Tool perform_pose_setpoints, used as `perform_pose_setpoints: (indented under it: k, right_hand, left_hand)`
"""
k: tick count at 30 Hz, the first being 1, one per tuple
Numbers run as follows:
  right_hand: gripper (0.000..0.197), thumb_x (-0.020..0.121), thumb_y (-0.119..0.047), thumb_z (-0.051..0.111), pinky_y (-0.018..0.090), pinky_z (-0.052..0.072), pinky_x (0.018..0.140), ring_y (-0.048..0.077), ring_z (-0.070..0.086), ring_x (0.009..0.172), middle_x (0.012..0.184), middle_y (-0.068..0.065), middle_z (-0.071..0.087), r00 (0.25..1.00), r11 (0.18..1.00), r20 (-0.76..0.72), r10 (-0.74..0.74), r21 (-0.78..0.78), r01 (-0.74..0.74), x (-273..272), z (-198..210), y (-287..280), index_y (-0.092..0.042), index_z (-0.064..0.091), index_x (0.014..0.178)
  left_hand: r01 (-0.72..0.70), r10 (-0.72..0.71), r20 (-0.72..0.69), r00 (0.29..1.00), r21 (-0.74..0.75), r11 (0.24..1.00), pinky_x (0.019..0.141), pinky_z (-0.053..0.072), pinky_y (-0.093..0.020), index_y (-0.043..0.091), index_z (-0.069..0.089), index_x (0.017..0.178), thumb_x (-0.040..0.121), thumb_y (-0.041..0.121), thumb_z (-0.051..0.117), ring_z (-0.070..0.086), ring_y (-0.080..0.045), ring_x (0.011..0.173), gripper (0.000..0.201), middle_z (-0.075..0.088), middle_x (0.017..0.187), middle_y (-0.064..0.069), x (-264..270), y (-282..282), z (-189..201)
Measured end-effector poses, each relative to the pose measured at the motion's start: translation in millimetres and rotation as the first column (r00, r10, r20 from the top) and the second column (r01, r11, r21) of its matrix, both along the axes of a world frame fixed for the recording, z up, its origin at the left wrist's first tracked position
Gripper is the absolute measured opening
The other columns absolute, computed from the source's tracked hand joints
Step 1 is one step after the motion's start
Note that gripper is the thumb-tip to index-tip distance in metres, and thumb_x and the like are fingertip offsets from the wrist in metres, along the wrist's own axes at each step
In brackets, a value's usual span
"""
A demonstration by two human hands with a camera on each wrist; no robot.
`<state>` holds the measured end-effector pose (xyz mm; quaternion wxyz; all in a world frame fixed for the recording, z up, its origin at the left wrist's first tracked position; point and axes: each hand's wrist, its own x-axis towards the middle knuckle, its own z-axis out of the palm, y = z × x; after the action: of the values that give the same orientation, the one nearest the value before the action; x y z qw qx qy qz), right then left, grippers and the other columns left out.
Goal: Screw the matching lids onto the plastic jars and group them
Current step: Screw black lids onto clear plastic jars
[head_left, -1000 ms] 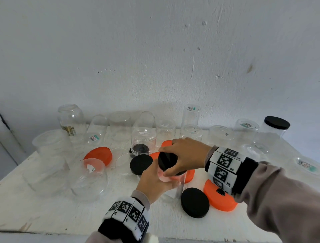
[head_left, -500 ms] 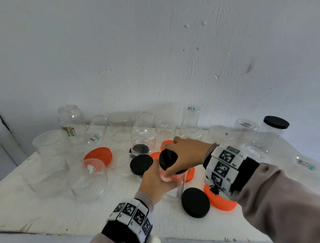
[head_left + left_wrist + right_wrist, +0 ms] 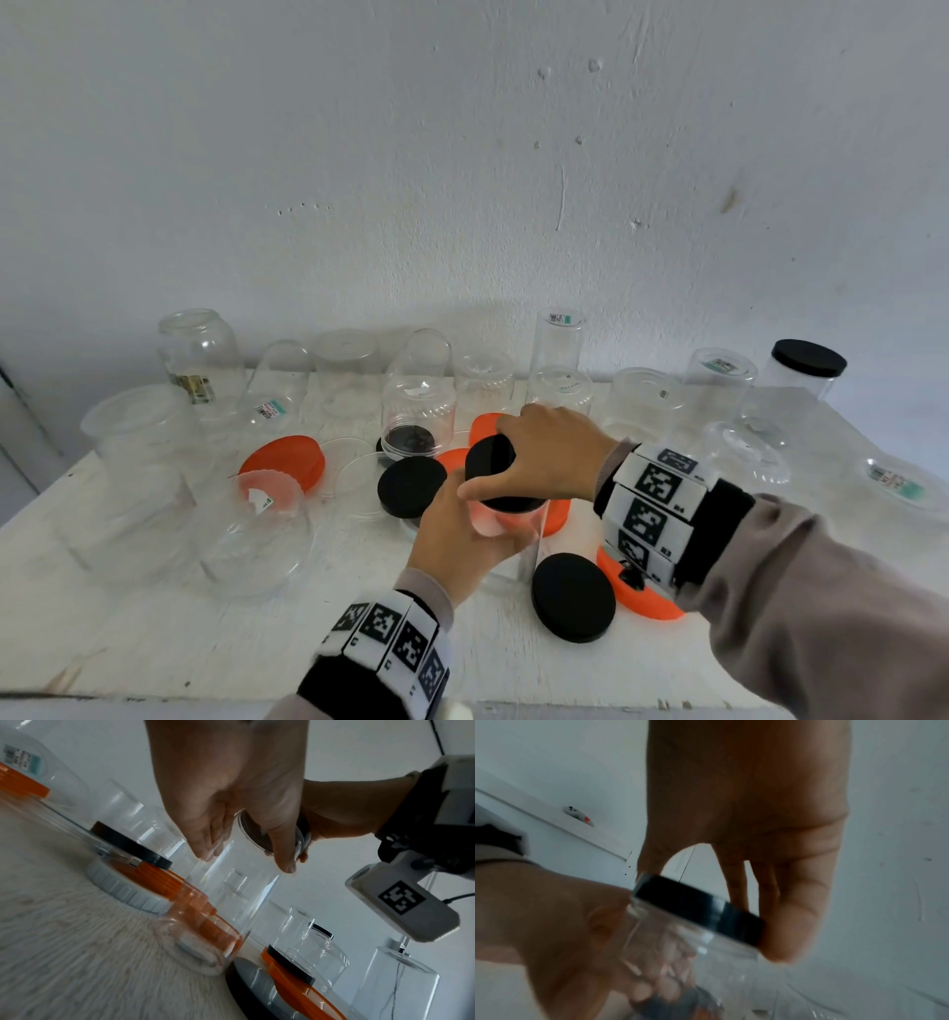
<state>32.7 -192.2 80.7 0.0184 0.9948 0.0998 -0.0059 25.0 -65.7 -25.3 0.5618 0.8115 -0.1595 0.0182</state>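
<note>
— What's nearest the table (image 3: 154, 642) edge, on this side of the clear jar (image 3: 506, 545) being worked on?

— A loose black lid (image 3: 573, 597) lying flat just right of the jar's base, and touching it on the far right side an orange lid (image 3: 642, 596), partly under the right wrist.

— And the jar itself?

— It stands upright at the middle of the table. The left hand (image 3: 452, 539) is wrapped round its body, fingers curled on the far side; you can see them through the plastic from the right wrist camera. The right hand (image 3: 544, 457) comes from above, thumb and fingers pinched on the rim of a black lid (image 3: 495, 473) sitting on the jar's mouth. From the right wrist view that lid (image 3: 695, 910) looks seated on the neck, slightly tilted with the jar. How far it is screwed down I cannot tell.

— To the left of the jar?

— Another black lid (image 3: 411, 485) lies flat, just beside the left hand. Further left, a wide clear jar (image 3: 257, 545) and behind it a second orange lid (image 3: 285, 460).

— Behind the jar?

— More orange lids, mostly hidden by the hands, and an upturned jar (image 3: 418, 416) with something black under it. Along the wall (image 3: 462, 180) stands a row of clear jars, most upside down. At the far right end of that row, one jar wears a black lid (image 3: 810, 356).
</note>
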Motion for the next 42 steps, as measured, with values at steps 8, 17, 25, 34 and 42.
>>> perform_pose_setpoints:
  k: [8,17,25,34,42]
  right_hand:
    - [0.064,0.075,-0.055,0.069,0.029,0.043,0.083,0.018,0.048,0.106,0.113,-0.004,0.048,0.940,0.974,-0.269,0.209,0.143,-0.175,7.1,15.5,-6.9,-0.033,0.049,0.132]
    - [0.077,0.075,-0.075,0.054,0.036,0.045,0.092,0.023,0.048,0.112,0.122,0.001,0.046,0.960,0.993,-0.259,0.112,0.067,-0.097,8.3,10.5,-5.5,-0.030,0.041,0.137]
    - [0.072,0.075,-0.058,0.068,0.032,0.043,0.090,0.018,0.044,0.110,0.118,-0.004,0.045,0.923,0.977,-0.323,0.211,0.098,-0.189,11.1,18.8,-9.1,-0.036,0.041,0.138]
    - [0.076,0.074,-0.074,0.056,0.030,0.043,0.081,0.022,0.050,0.105,0.114,0.000,0.049,0.975,0.993,-0.189,0.114,0.038,-0.109,5.4,8.7,-5.2,-0.029,0.044,0.134]
    - [0.067,0.076,-0.054,0.069,0.031,0.044,0.088,0.017,0.046,0.106,0.117,-0.003,0.049,0.935,0.971,-0.270,0.229,0.130,-0.200,6.8,15.9,-9.1,-0.034,0.045,0.135]
  left_hand:
    - [0.030,-0.031,-0.045,0.999,-0.020,0.999,0.088,0.048,-0.021,0.022,0.048,0.118,0.061,0.031,0.085,0.056,-0.005,0.104,0.069,0.060,0.109,0.010,-2.2,1.4,1.3]
    - [0.032,-0.032,-0.015,0.999,-0.022,0.999,0.079,0.044,-0.010,0.024,0.050,0.116,0.062,0.029,0.085,0.055,0.000,0.102,0.065,0.058,0.106,0.015,-0.9,1.6,-0.9]
    - [0.026,-0.026,-0.013,1.000,-0.027,0.999,0.077,0.044,-0.009,0.026,0.048,0.115,0.061,0.030,0.086,0.055,0.000,0.102,0.066,0.059,0.106,0.015,-2.1,1.6,-0.5]
    - [0.021,-0.021,0.003,1.000,-0.003,1.000,0.079,0.044,-0.011,0.026,0.047,0.113,0.062,0.032,0.085,0.056,-0.002,0.102,0.064,0.059,0.106,0.012,-0.8,1.7,-3.8]
    - [0.025,-0.025,-0.005,1.000,-0.031,0.999,0.076,0.043,-0.006,0.025,0.048,0.117,0.061,0.032,0.085,0.055,0.001,0.103,0.067,0.059,0.107,0.015,-1.0,1.3,-4.7]
